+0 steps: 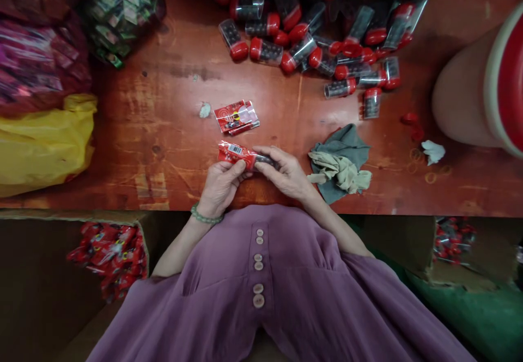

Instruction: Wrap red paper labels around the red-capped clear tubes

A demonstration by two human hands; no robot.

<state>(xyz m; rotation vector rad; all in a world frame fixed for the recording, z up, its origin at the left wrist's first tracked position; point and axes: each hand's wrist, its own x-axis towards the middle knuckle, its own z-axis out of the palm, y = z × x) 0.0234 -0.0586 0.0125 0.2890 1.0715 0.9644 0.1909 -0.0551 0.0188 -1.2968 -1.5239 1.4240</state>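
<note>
Between my hands is a red printed plastic packet (233, 151) with a barcode. My left hand (224, 182) pinches the packet, thumb on top. My right hand (284, 172) is closed around a clear tube with dark contents (265, 159), whose near end meets the packet's right end; how far it sits inside I cannot tell. Just beyond my hands a small pile of red flat packets (236, 117) lies on the table. Farther back many clear tubes with red caps (266, 50) are heaped, dark beads showing inside them.
Grey-green cloths (341, 163) lie right of my hands. A large pale tub with red (469, 84) stands far right, near rubber bands (431, 177) and a white scrap (433, 152). Left are a yellow bag (44, 147) and filled bags (41, 62). Below the edge, a cardboard box holds red packets (116, 253).
</note>
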